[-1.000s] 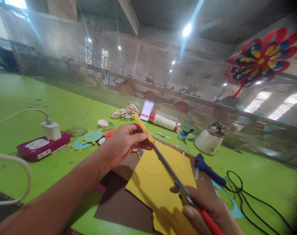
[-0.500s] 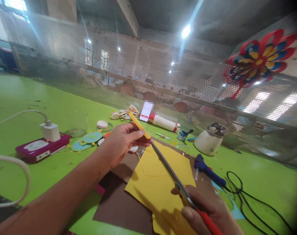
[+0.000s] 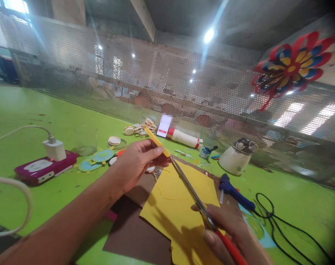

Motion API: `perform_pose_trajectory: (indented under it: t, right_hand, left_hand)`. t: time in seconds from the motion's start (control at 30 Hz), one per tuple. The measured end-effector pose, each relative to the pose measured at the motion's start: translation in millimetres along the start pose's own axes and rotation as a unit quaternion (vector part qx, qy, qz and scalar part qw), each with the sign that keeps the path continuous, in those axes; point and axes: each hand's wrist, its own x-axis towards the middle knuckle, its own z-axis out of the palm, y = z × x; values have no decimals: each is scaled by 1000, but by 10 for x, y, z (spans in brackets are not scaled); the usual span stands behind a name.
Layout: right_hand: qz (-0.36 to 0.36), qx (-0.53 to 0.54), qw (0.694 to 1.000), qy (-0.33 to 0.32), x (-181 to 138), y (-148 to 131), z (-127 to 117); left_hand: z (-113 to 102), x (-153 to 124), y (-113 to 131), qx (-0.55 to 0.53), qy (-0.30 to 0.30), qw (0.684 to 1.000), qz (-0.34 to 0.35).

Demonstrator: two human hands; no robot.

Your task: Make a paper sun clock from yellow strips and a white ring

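My left hand (image 3: 136, 162) pinches a narrow yellow paper strip (image 3: 157, 141) that sticks up and away from the fingers. My right hand (image 3: 233, 235) at the lower right is closed on red-handled scissors (image 3: 195, 200), whose long blades reach up to the strip's lower end by my left fingertips. Beneath both hands lies a yellow paper sheet (image 3: 178, 213) on top of a brown sheet (image 3: 134, 232) on the green table (image 3: 59, 117).
A blue glue gun (image 3: 233, 191) with a black cord (image 3: 277, 224) lies to the right, near a white pot (image 3: 236, 158). A white tube (image 3: 184, 138), paper discs (image 3: 101, 156) and tape rolls sit behind. A purple power strip (image 3: 43, 169) with a white charger is at left. Mesh fence behind.
The strip and my left hand have shifted slightly left and down. The scissors stay at the strip's end; the view has drifted a little.
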Motion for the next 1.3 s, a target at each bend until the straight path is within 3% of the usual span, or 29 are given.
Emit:
perform_pose_trajectory:
  t: [0.23, 0.87, 1.3]
  right_hand:
    - [11, 43, 999, -7, 9, -22, -21]
    - [-47, -15, 999, 23, 50, 0, -47]
    - [-56, -40, 998, 0, 40, 27, -33]
  left_hand:
    - [46, -19, -18, -4, 9, 1000, 1]
    - [173, -52, -86, -26, 42, 998, 25]
    - [189, -61, -105, -39, 52, 997, 31]
